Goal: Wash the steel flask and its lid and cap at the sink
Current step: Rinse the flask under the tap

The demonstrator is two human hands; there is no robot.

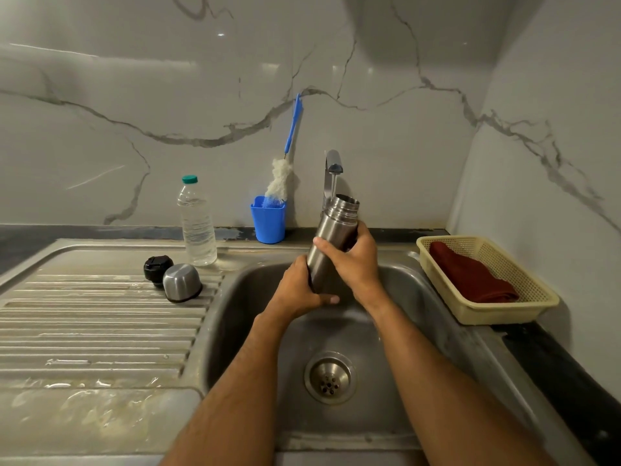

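Flask: the tall brushed-steel flask (331,237) is held over the steel sink basin (396,391), tilted slightly, its open threaded mouth right under the chrome tap spout (333,163), with a thin stream of water running into it.
Left hand: the left hand (297,290) wraps the flask's base, thumb across the bottom.
Right hand: the right hand (353,260) curls its fingers round the middle of the body.
Lid and cap: the black stopper lid (157,270) and the domed steel cap (182,282) sit touching on the ribbed draining board (94,331), left of the basin.
Behind: a clear plastic water bottle with a green top (196,223); a blue plastic cup (268,219) holding a blue-handled white bottle brush (280,181).
Right side: a cream plastic basket (524,311) with a dark red cloth (470,279) inside.
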